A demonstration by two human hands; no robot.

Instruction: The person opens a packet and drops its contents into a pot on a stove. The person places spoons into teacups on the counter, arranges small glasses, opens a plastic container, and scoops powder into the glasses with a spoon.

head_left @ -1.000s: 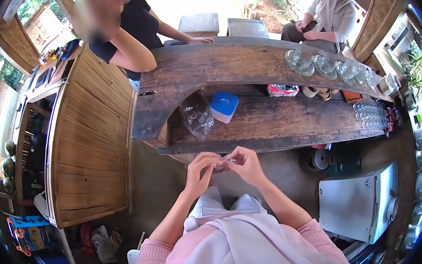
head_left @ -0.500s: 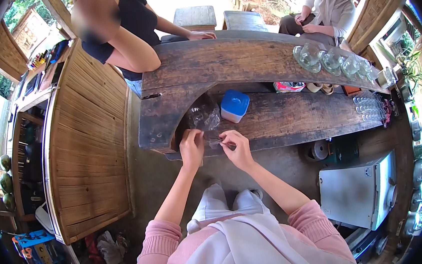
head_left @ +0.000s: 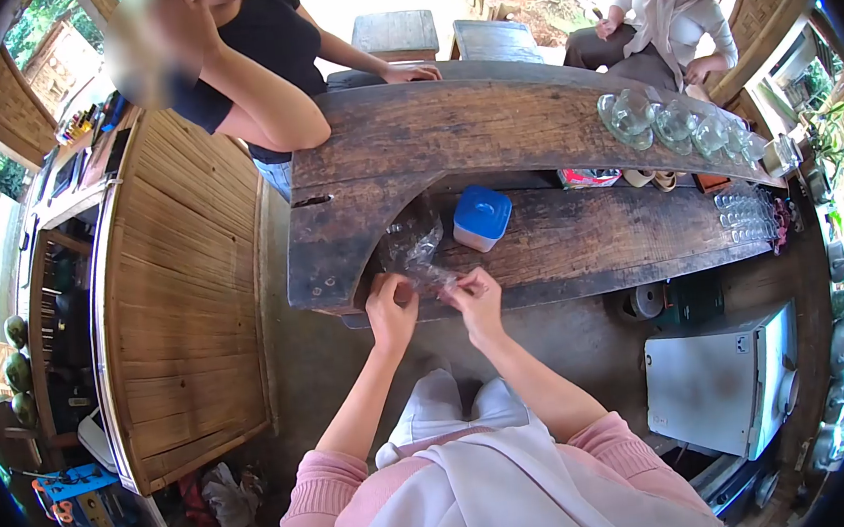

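Wooden counter [head_left: 490,117] ahead, my right hand [head_left: 479,302] pinched the clear plastic [head_left: 418,249], couldn't remotely tell if left hand [head_left: 392,313] did, so gentle seemed best.

Your sleeves [head_left: 631,446]: pink, ribbed at the cuffs. Your scarf [head_left: 472,490]: plain pale lilac-grey. Your trousers [head_left: 430,408]: off-white, greyish in shade. Plastic bag [head_left: 412,244] before you: colourless, see-through, white glints. Tub [head_left: 482,218] beyond it: blue lid, whitish body with a faint pink cast. Surface [head_left: 490,122]: dark brown wood, streaked and mottled, blackish towards the edges. Packet [head_left: 590,176]: red and white. Glasses [head_left: 676,123]: clear, faintly greenish. On your left, cabinet side [head_left: 191,314]: tan, striped by its slats. On your right, box-shaped appliance [head_left: 701,380]: white, shadowed grey. Across from you, one person: black shirt [head_left: 272,36], blue jeans [head_left: 276,179]; another: cream top [head_left: 694,27], dark brown trousers [head_left: 592,49]. Stool tops [head_left: 498,38]: weathered grey.
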